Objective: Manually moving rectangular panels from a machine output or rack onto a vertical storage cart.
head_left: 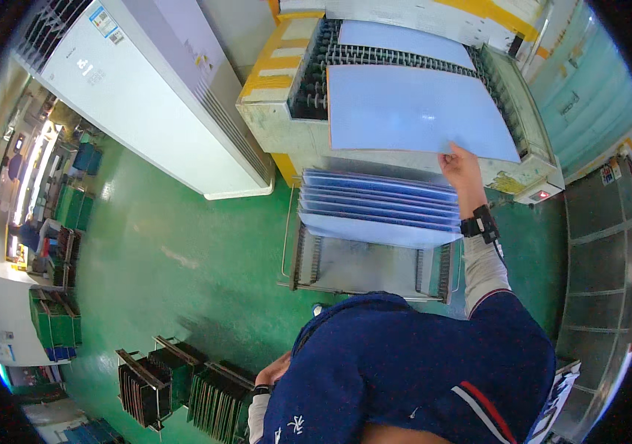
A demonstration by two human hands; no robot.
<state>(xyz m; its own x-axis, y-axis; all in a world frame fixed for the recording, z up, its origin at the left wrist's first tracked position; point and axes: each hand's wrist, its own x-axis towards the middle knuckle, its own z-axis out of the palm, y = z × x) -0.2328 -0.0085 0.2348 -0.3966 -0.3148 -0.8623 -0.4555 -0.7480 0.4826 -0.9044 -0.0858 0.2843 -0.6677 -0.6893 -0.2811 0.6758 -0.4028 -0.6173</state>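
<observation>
Reaching beyond the rack (364, 270), the right hand (461, 166) apparently pinches the panel's (413, 109) near edge.

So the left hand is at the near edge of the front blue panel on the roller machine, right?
Wrong hand: in the head view, it's the right hand at the near edge of the front blue panel on the roller machine.
</observation>
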